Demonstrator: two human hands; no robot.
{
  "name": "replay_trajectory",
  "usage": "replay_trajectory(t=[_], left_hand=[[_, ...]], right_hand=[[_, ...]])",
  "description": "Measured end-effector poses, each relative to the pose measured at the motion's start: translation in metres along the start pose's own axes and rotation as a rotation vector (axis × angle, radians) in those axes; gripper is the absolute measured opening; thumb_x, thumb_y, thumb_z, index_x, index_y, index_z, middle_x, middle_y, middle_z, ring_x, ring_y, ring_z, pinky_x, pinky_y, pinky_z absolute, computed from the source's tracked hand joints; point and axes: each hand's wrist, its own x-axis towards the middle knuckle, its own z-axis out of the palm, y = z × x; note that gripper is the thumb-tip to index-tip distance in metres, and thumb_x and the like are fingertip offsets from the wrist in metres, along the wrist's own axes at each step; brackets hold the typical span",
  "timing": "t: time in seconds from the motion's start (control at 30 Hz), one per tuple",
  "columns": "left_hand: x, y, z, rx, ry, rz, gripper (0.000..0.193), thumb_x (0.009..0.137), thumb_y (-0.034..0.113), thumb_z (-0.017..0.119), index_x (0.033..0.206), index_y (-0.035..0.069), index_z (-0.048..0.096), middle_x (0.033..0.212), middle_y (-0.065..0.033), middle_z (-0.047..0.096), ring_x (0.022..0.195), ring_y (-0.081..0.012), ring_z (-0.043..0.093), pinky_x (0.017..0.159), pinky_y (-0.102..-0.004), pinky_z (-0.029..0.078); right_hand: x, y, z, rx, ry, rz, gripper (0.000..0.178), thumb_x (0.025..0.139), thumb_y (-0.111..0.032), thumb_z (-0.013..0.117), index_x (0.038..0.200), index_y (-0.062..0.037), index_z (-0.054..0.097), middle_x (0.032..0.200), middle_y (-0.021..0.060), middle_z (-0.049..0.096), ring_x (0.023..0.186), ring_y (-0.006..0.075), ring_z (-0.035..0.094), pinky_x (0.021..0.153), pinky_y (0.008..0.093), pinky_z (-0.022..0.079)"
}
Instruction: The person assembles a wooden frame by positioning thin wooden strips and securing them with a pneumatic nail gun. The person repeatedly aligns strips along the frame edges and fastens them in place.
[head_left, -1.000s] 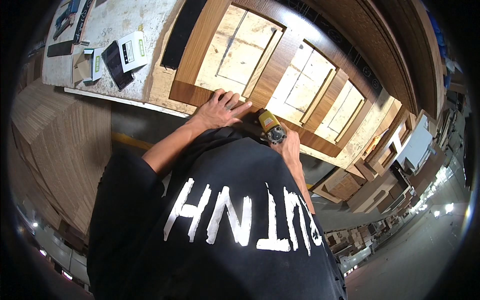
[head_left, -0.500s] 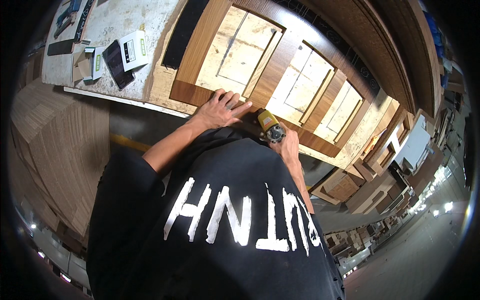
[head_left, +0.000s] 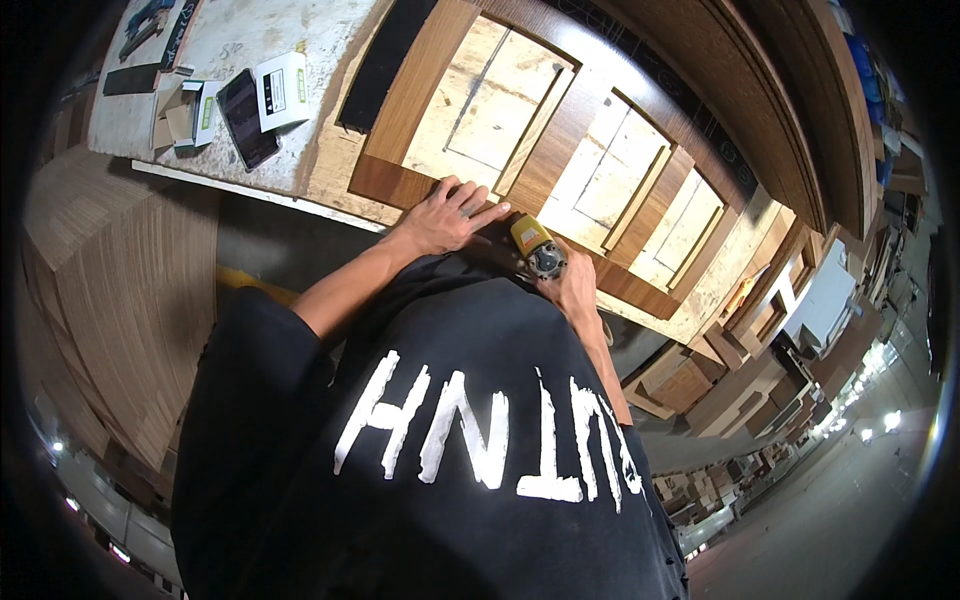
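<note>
A brown wood-grain frame (head_left: 553, 150) with several rectangular openings lies on the pale workbench in front of me. My left hand (head_left: 440, 222) rests on its near rail with the fingers stretched out, the index finger pointing toward the tool. In my right hand (head_left: 574, 292) is a yellow nail gun (head_left: 529, 234) with a round grey cap, gripped from below and behind. Its nose is at the near edge of the frame, just right of my left fingertips; the exact contact point is hidden. Light wooden strips (head_left: 637, 199) stand along sides of the openings.
On the bench's left lie a phone (head_left: 246, 120), a white box (head_left: 283, 90), an opened small carton (head_left: 186, 118) and a blue tool (head_left: 146, 25). A black strip (head_left: 388, 65) borders the frame. Stacked boards (head_left: 120, 300) rise at left; large brown panels (head_left: 765, 90) stand far right.
The view has shifted slightly, moving the bench a little to the right in the picture. The nail gun sits slightly further left along the near rail, closer to my left fingers.
</note>
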Motion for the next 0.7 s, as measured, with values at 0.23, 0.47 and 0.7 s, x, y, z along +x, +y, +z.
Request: replay_trajectory(t=[0.23,0.47,0.7], left_hand=[[-0.002,0.001,0.0,0.022,-0.007,0.003,0.078,0.087,0.048,0.072,0.154,0.018,0.045,0.128,-0.0123,0.05,0.121,-0.0317,0.045,0.107,-0.0502,0.035],[-0.005,0.001,0.004,-0.024,-0.085,-0.064,0.079,0.088,0.048,0.072,0.156,0.023,0.041,0.136,-0.0133,0.047,0.132,-0.033,0.041,0.114,-0.0562,0.027],[-0.064,-0.053,-0.02,0.007,0.2,-0.415,0.126,0.066,0.076,0.077,0.16,0.01,0.026,0.159,-0.0196,0.026,0.15,-0.0364,0.023,0.119,-0.065,0.015]], right_hand=[[0.004,-0.013,-0.005,0.098,-0.042,0.058,0.057,0.069,-0.011,0.075,0.124,0.0031,0.067,0.091,0.0278,0.072,0.091,0.0431,0.07,0.084,0.0487,0.054],[0.002,-0.021,-0.009,0.057,-0.014,0.008,0.054,0.071,-0.011,0.073,0.122,0.0039,0.067,0.091,0.0281,0.072,0.09,0.0439,0.07,0.084,0.0483,0.054],[-0.021,-0.004,0.0,0.206,0.016,0.153,0.042,0.077,-0.015,0.075,0.113,0.006,0.068,0.087,0.026,0.072,0.084,0.0412,0.072,0.075,0.043,0.055]])
